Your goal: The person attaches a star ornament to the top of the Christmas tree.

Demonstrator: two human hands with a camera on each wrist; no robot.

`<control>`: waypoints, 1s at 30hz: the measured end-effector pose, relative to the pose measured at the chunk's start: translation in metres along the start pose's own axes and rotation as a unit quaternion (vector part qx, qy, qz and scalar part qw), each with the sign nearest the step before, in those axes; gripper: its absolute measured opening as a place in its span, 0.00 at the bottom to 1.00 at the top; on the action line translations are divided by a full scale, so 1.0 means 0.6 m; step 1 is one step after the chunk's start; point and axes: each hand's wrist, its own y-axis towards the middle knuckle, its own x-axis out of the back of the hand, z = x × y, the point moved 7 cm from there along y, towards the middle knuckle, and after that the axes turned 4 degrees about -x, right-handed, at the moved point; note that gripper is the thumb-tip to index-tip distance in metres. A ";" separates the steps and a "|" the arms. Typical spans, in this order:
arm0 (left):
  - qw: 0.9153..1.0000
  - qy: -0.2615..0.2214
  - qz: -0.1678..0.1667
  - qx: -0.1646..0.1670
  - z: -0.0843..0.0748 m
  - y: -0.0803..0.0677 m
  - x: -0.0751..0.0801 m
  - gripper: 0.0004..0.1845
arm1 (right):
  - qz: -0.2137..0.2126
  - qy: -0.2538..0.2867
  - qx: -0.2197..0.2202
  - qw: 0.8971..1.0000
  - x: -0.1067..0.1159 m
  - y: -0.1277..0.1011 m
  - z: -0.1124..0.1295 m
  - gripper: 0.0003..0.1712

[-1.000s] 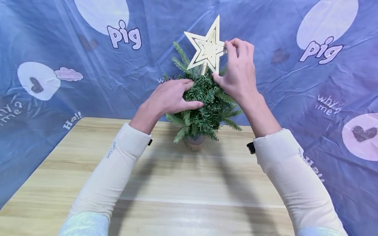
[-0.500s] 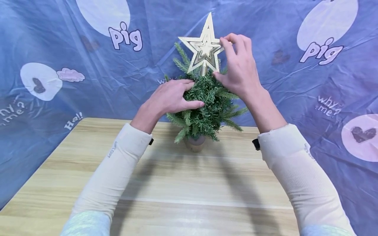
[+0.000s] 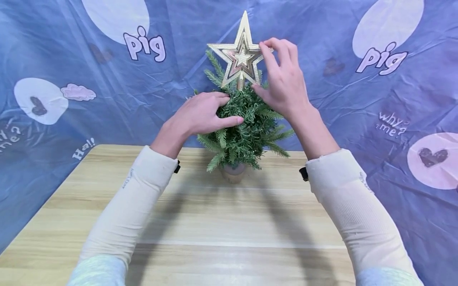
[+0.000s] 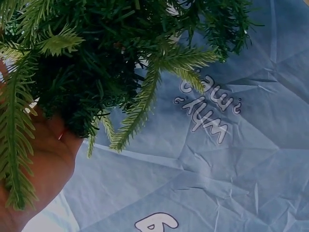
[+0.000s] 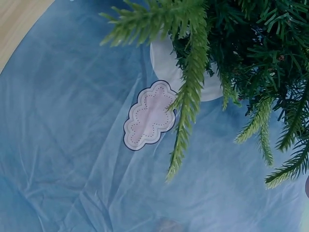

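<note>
Two hands: both on one little tree, so here's the rundown.
Star: the gold star topper [image 3: 240,55] sits on the tip of the small artificial tree [image 3: 243,127], right between the hands and a bit above them. A second ago it leaned hard to one side; now it stands close to upright and faces the camera, so to me it looks about seated.
Right hand: the right hand [image 3: 284,81] pinches the star's right arm with the fingertips, thumb down near the star's lower point and the top branches.
Left hand: the left hand [image 3: 200,115] is curled around the upper branches on the tree's left side, thumb pressed into the green. It hasn't shifted at all while the star got turned, so my guess is it's just steadying the tree.
Tree base: the small pot [image 3: 233,173] stands on the wooden table [image 3: 214,222] below both hands, near the far edge.
Wrist views: mostly green needles up close; the left one shows the palm [image 4: 46,164] against the branches.
Behind the hands: a blue printed cloth [image 3: 71,59] with "pig" lettering, hearts and clouds.
Sleeves: cream sleeves [image 3: 132,206] down to both wrists.
</note>
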 end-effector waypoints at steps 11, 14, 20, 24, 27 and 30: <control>0.999 0.006 -0.030 -0.011 -0.012 -0.006 0.028 0.36 | -0.006 -0.010 -0.009 1.000 0.003 -0.003 -0.010 0.50; 1.000 0.009 -0.016 -0.001 -0.010 -0.009 0.030 0.40 | -0.007 -0.004 -0.007 1.000 0.003 -0.005 -0.010 0.50; 1.000 0.013 -0.007 0.017 -0.003 -0.015 0.038 0.43 | 0.009 -0.004 -0.017 1.000 0.007 -0.010 -0.017 0.48; 1.000 0.017 -0.014 0.017 -0.002 -0.021 0.048 0.42 | 0.005 0.013 -0.028 1.000 0.015 -0.022 -0.029 0.44; 0.999 0.015 -0.028 0.017 0.000 -0.027 0.060 0.41 | -0.014 0.027 -0.033 0.999 0.025 -0.033 -0.039 0.41; 0.999 0.011 -0.044 0.022 0.006 -0.036 0.071 0.39 | -0.037 0.035 -0.032 0.998 0.034 -0.042 -0.045 0.36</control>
